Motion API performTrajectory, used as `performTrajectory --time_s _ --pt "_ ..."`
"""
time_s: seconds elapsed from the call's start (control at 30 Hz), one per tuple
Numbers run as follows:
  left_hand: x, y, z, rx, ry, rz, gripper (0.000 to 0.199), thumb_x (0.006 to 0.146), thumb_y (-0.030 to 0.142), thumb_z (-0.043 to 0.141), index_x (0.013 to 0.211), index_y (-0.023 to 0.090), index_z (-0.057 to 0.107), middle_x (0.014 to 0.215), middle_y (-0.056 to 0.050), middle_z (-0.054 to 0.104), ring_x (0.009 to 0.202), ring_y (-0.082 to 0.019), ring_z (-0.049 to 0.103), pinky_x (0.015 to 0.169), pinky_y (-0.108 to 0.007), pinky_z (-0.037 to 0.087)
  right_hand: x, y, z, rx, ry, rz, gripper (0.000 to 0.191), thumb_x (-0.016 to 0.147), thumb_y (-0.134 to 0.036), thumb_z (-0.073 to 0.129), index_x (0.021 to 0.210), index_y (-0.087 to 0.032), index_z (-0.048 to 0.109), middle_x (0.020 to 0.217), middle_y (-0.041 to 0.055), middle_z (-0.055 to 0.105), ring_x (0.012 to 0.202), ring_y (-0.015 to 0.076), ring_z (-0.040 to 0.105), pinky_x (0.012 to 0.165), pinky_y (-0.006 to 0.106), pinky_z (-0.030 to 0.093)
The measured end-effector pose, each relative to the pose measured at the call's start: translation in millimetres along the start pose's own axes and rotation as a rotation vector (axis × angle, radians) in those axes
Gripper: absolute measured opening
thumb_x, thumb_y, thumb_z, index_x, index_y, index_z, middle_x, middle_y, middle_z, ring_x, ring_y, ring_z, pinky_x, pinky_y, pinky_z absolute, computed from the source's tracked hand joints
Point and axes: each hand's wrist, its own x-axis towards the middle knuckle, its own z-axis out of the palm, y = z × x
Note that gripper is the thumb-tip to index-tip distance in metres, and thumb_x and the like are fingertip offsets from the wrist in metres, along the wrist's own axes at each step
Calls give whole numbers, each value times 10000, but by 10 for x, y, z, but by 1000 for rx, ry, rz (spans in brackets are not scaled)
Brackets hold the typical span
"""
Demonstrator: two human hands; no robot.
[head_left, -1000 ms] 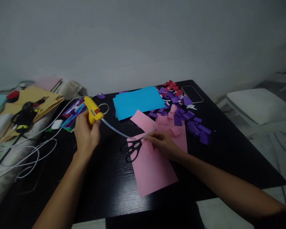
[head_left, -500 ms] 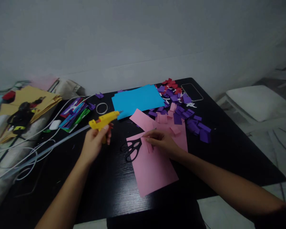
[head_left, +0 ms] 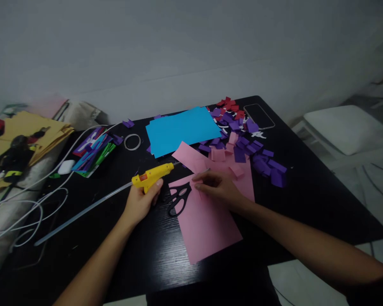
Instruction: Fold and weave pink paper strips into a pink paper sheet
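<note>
My left hand (head_left: 142, 200) is wrapped round the handle of a yellow hot glue gun (head_left: 155, 173), its nozzle pointing right. A long clear glue stick (head_left: 86, 213) runs out of its back. My right hand (head_left: 217, 187) pinches a small folded pink paper piece (head_left: 200, 191) above a pink sheet (head_left: 209, 231). Black-handled scissors (head_left: 180, 198) lie beside that hand, their blades hidden. Folded pink pieces (head_left: 218, 154) rest just beyond it, with a loose pink strip (head_left: 188, 156) to their left.
Blue sheets (head_left: 181, 131) lie at the back. Purple paper pieces (head_left: 263, 165) and red ones (head_left: 229, 104) are heaped right of them. A phone-like outline (head_left: 259, 116), a tape ring (head_left: 132, 142), coloured strips (head_left: 94, 153) and a white cable (head_left: 40, 206) lie around. A white stool (head_left: 335, 129) stands right.
My left hand has brought the glue gun rightward and slightly down, its nozzle now closer to my right hand. The right hand keeps its pinch on the pink piece.
</note>
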Motion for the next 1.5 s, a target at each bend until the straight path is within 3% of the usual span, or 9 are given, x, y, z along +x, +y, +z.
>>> performTrajectory --time_s 0.27,0.53,0.63,0.73,0.97,1.23,1.5 --pt "-61 -2 13 -45 -81 -1 403 862 550 713 709 185 636 519 21 524 437 -112 465 419 -238 370 3 18 -3 -19 2 29 274 802 -330 839 1056 -242 785 904 32 740 802 176 684 697 310 547" --pt "-45 -51 -22 -26 -155 19 411 869 562 727 826 155 686 585 21 555 465 -102 490 427 -216 387 -9 -15 -18 -19 -16 60 313 807 -357 829 1078 -214 764 931 45 747 820 187 704 690 306 566" --pt "-39 -96 -66 30 -207 40 388 899 531 710 954 148 725 585 27 555 473 -104 474 432 -212 391 -7 -37 -29 -26 -2 50 284 821 -338 793 1073 -210 771 943 44 750 789 175 691 680 300 553" --pt "-27 -86 -102 62 -270 101 352 936 493 681 1038 161 738 643 18 584 487 -104 479 432 -213 400 -3 -67 -31 -70 18 30 212 875 -319 708 1031 -199 785 898 41 745 727 159 653 642 289 514" --pt "0 -42 -118 129 -382 282 217 990 368 642 1010 178 746 835 -25 662 600 -110 560 523 -211 479 4 -105 -15 -148 21 -7 244 933 -345 623 987 -197 810 837 42 746 687 157 612 601 277 459" --pt "12 1 -130 178 -338 290 225 988 368 640 986 164 735 840 -31 690 603 -114 564 531 -215 464 9 -45 -15 -93 114 -13 183 881 -359 687 950 -190 695 775 23 713 637 148 615 546 256 447" --pt "-7 92 -131 227 -315 301 218 968 363 657 887 162 672 780 -8 625 602 -109 532 537 -216 422 1 -56 6 -76 120 -24 176 894 -363 672 935 -191 678 714 -5 657 596 137 580 526 251 422"
